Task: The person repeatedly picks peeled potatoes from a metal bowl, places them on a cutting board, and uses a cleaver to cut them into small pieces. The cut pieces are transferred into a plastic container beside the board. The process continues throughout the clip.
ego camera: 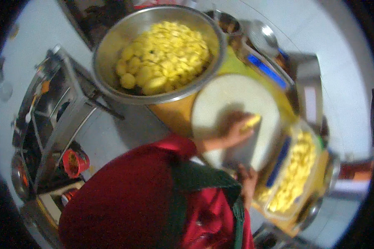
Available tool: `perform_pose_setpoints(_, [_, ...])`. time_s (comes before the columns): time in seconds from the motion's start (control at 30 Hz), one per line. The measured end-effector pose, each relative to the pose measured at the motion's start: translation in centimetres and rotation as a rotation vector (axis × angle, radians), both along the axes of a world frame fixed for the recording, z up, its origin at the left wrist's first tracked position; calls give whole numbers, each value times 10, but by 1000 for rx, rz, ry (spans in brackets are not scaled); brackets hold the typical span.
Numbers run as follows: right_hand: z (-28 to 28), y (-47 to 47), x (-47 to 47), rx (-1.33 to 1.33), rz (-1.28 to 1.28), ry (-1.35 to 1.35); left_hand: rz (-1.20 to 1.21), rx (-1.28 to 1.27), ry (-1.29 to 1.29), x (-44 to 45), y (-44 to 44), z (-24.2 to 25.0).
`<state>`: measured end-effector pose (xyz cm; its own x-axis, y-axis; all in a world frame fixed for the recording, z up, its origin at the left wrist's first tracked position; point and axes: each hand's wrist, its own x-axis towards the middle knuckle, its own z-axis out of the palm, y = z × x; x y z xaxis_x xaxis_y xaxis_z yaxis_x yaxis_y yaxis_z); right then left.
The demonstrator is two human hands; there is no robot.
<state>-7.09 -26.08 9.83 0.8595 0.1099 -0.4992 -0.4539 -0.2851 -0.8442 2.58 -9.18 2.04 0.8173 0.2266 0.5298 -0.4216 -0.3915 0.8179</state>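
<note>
A round white cutting board (224,90) lies before me on a yellow tabletop. Over its middle, my left hand (232,132) holds a yellow piece (252,120), apparently potato, between its fingers. My right hand (247,179), at the board's near edge, grips a broad-bladed cleaver (241,152); its handle is mostly hidden by the fingers. The grey blade extends across the board beside and below my left hand. Motion blur hides whether the edge touches the piece. Beyond the board to the left, a large steel bowl (101,62) holds peeled potatoes (171,53).
Right of the board stands a clear plastic tub (275,213) of yellow cut pieces (294,171), beside a dark blue strip (279,162). Metal pots (308,90) and a strainer (261,35) line the far right side. A metal rack (71,74) and red bucket (76,163) are at left.
</note>
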Motion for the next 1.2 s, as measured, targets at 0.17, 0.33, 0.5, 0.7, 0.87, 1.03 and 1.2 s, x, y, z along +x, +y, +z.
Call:
perform_pose_setpoints(0.17, [64, 43, 10, 27, 50, -202, 213, -54, -185, 4, 36, 80])
perform_pose_setpoints(0.33, [110, 107, 33, 90, 188, -234, 390, 43, -414, 23, 132, 129])
perform_pose_setpoints(0.5, [115, 141, 42, 173, 222, -225, 184, 297, 577, 46, 306, 117])
perform_pose_setpoints(0.7, [88, 118, 36, 125, -19, -203, 556, 893, 901, 1, 524, 16])
perform_pose_setpoints(0.87, [77, 98, 23, 124, -245, -172, 501, 832, 1038, -17, 568, -58])
perform_pose_setpoints(1.03, [40, 51, 7, 154, -436, -99, 485, 653, 806, -5, 556, -60])
perform_pose_setpoints(1.2, [-14, -15, 0, 227, -536, -205, 172, 319, 530, -13, 520, 26])
